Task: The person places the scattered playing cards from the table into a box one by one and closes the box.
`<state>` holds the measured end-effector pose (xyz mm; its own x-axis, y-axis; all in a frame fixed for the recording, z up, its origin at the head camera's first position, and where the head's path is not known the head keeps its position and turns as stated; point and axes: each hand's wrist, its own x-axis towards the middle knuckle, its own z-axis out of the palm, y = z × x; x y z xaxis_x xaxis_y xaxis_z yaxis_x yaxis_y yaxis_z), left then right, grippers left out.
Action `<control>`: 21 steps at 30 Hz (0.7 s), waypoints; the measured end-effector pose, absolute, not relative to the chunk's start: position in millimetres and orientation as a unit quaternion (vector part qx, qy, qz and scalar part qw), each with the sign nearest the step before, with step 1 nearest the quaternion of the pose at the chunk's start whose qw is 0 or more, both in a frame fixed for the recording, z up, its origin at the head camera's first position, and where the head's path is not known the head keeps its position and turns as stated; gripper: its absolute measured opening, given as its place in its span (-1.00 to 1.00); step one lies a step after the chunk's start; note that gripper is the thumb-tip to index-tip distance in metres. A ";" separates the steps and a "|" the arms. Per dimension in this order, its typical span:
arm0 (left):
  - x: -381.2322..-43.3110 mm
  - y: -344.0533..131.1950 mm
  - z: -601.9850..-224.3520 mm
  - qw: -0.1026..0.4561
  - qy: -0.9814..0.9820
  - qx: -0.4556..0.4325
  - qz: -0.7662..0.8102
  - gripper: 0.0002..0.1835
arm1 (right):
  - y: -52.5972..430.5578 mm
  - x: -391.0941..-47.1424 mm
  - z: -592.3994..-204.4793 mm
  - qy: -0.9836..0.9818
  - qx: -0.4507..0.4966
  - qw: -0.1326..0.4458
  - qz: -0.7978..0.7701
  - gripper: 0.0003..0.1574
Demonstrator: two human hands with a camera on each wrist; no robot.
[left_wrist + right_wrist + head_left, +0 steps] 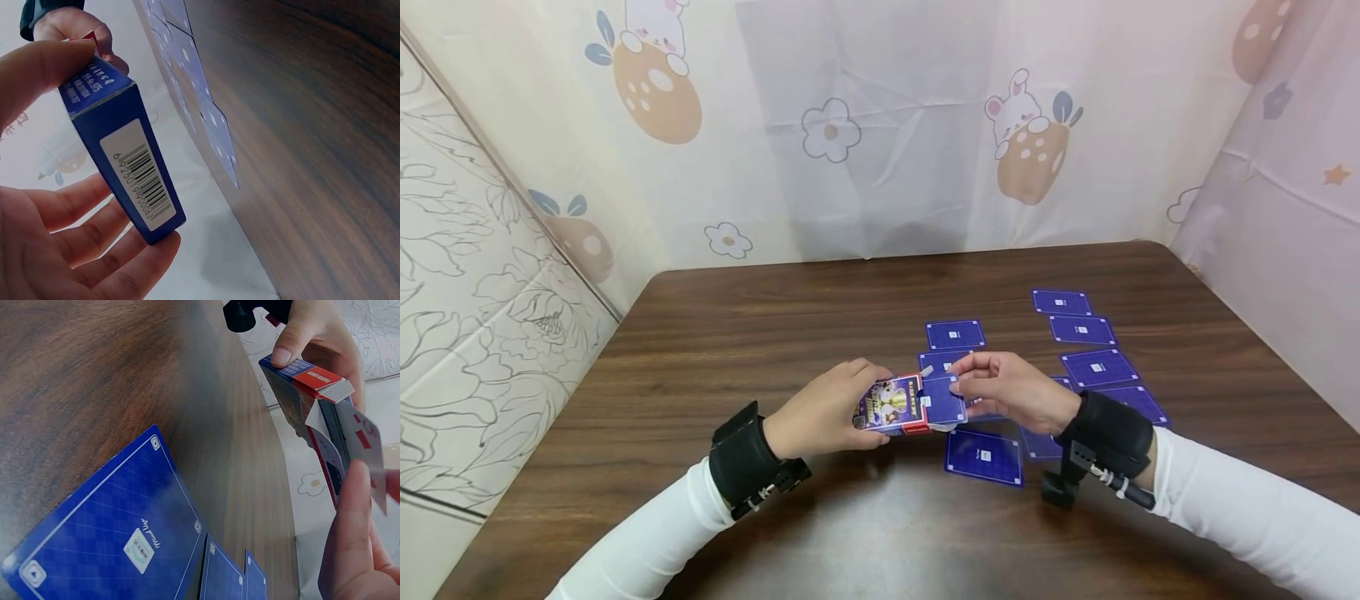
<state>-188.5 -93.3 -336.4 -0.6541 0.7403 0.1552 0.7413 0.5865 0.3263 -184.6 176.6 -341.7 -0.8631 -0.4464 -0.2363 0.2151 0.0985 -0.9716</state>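
Note:
My left hand (831, 408) grips a small blue, printed card box (889, 403) over the table, thumb on one edge and fingers on the other. The box's barcoded end (145, 181) faces the left wrist camera. Its opposite end is open, with white flaps (337, 391) folded out. A blue-backed card (943, 400) sticks partway out of that opening. My right hand (1018, 390) pinches this card by its outer end; in the right wrist view the card's pale printed face (364, 440) shows. More cards can be made out inside the box.
Several blue-backed cards lie on the brown wooden table (760, 325): a near card (985, 457), a middle one (955, 335) and a slanting column at right (1101, 367). Some are partly hidden under my right hand. A patterned curtain (880, 192) hangs behind the table.

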 end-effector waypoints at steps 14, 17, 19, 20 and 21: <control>-185.2 -96.0 -333.6 0.009 -0.892 -0.411 -0.189 -0.28 | 179.7 -176.6 -342.1 0.687 -0.097 0.271 -0.667 -0.71; -184.9 -96.6 -334.1 0.008 -0.892 -0.410 -0.188 -0.27 | 181.4 -176.7 -341.7 0.694 -0.105 0.262 -0.663 -0.70; -185.0 -97.8 -334.4 0.008 -0.893 -0.408 -0.188 -0.27 | 183.6 -178.0 -340.6 0.701 -0.112 0.253 -0.658 -0.70; -185.1 -98.6 -334.6 0.008 -0.894 -0.407 -0.189 -0.27 | 184.9 -179.0 -339.4 0.706 -0.115 0.247 -0.654 -0.70; -185.2 -99.7 -334.8 0.008 -0.894 -0.406 -0.190 -0.27 | 186.5 -180.2 -337.8 0.710 -0.121 0.239 -0.651 -0.70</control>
